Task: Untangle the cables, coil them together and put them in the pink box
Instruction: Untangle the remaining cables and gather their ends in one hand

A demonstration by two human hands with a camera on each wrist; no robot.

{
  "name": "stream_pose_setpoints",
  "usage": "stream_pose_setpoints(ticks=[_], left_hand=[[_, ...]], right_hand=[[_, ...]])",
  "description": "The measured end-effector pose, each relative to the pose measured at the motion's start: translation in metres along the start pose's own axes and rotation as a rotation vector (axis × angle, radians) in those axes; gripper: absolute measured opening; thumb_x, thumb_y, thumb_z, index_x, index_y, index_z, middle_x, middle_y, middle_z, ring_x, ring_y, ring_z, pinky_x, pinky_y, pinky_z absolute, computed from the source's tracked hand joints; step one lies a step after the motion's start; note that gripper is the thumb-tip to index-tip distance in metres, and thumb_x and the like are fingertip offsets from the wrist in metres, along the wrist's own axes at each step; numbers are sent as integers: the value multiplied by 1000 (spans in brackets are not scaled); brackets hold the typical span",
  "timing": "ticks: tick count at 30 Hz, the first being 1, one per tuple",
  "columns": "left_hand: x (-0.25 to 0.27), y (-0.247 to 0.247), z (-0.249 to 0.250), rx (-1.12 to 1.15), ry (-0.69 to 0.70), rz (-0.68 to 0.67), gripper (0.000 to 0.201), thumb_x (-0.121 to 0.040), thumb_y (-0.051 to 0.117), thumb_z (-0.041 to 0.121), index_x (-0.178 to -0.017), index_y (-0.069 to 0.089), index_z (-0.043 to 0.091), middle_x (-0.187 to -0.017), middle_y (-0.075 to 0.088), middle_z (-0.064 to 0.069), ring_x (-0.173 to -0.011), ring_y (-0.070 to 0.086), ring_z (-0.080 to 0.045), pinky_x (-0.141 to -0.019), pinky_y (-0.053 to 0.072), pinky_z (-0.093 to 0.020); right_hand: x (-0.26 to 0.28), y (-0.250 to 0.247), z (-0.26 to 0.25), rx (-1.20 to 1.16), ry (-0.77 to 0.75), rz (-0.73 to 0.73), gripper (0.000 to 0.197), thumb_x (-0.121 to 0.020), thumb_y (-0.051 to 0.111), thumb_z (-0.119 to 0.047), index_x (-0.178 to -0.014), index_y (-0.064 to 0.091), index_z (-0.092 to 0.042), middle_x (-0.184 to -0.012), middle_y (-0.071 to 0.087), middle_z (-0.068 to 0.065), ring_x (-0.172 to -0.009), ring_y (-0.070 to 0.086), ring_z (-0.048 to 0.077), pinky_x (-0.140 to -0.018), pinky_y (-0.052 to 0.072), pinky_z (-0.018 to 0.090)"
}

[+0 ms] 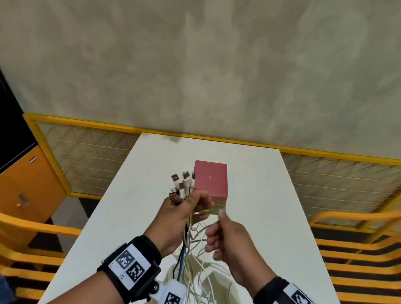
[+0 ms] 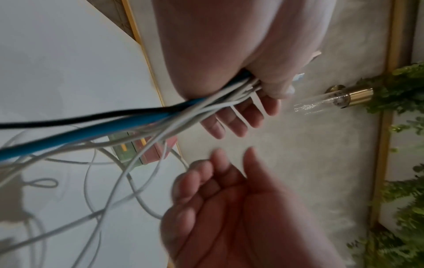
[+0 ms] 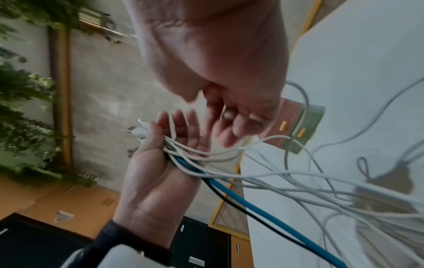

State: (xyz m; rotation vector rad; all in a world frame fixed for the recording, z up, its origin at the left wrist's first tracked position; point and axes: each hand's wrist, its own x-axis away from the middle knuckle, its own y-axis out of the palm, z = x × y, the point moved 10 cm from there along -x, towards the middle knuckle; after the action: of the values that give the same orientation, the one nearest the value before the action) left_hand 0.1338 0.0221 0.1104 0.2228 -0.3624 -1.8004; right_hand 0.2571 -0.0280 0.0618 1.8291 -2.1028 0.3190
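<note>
Head view: cables (image 1: 192,257) gathered in left hand (image 1: 178,214) above table (image 1: 272,233).
Plug ends up, pinched under left thumb, strands trailing down; right hand (image 1: 230,239) just beside, loosely curled, holding nothing; pink box (image 1: 211,180) closed, just beyond both.

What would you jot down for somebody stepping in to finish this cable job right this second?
Left hand: grip pinches the cables near their plug ends, thumb against palm, other fingers straight; plugs fan out above the hand.
Right hand: loosely curled beside the bundle, holding nothing that can be made out.
Pink box: on the white table, beyond both hands, lid closed.
Done: one end of each cable seems gathered in one hand.
Left: the white, blue and black strands hang down in loose crossing loops onto the table; likely comb them straight, coil them together, open the box, put the coil inside.
</note>
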Motion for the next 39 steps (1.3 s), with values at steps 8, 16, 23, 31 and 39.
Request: stream_pose_setpoints(ticks=[8, 16, 23, 31, 39], left_hand=[[9, 4, -4, 76, -64, -43, 28, -83, 59, 34, -89, 69, 8, -85, 74, -11, -84, 74, -23, -70, 53, -35], [26, -15, -15, 23, -97, -32, 31, -89, 56, 33, -82, 69, 6, -50, 42, -6, -42, 44, -18, -56, 47, -32], [70, -66, -66, -427, -410, -204, 34, -93, 65, 34, -79, 71, 3, -43, 42, -4, -37, 38, -14, -48, 40, -25], [115, -92, -48, -969, -578, -437, 38, -90, 65, 52, -67, 63, 22, -61, 62, 6, -45, 53, -2, -48, 38, -12], [31, -17, 13, -408, -34, -101, 6, -90, 68, 2, -89, 66, 7, -59, 62, 10, -40, 47, -3, -43, 37, -14]], right_hand=[[-8, 36, 32, 35, 349, -203, 39, -95, 43, -38, -63, 57, -22, -55, 41, -7, -45, 28, 8, -46, 17, 22], [-22, 31, 11, -437, 370, -180, 21, -76, 51, -15, -95, 58, -13, -87, 67, 5, -83, 62, 22, -68, 43, 33], [-40, -23, -27, -602, 259, -50, 38, -97, 45, -25, -62, 57, -14, -61, 67, 4, -67, 71, 22, -85, 47, 42], [-42, -70, -22, -626, 196, 116, 25, -103, 41, -29, -85, 54, -18, -53, 51, -2, -55, 59, 17, -70, 49, 35], [-15, 3, -3, -433, 165, -144, 28, -104, 38, -30, -110, 63, -17, -97, 69, 11, -87, 67, 24, -73, 48, 38]])
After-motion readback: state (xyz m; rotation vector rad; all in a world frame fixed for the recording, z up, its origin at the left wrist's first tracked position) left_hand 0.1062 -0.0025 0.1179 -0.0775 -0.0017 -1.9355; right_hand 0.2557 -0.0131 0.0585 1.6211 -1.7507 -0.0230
